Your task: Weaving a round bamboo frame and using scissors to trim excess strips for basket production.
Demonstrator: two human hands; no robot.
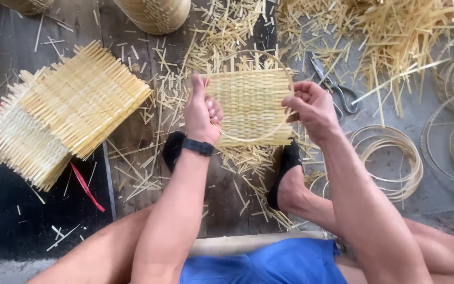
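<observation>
A small square woven bamboo mat (250, 105) is held up between both hands, with a thin bamboo hoop (269, 55) curving around it. My left hand (202, 113) grips the mat's left edge, thumb pointing up. On the right side, my right hand (311, 108) pinches the hoop and the mat's edge together. A dark watch sits on my left wrist. Both feet in black shoes rest on the floor below the mat.
A stack of woven bamboo mats (64, 113) lies at left. Scissors (334, 87) rest on the floor at right among bamboo offcuts. Coiled bamboo strip rings (395, 158) lie at right, more at the far right. A woven basket (153, 13) stands at top. A red ribbon (86, 186) lies beside the stack.
</observation>
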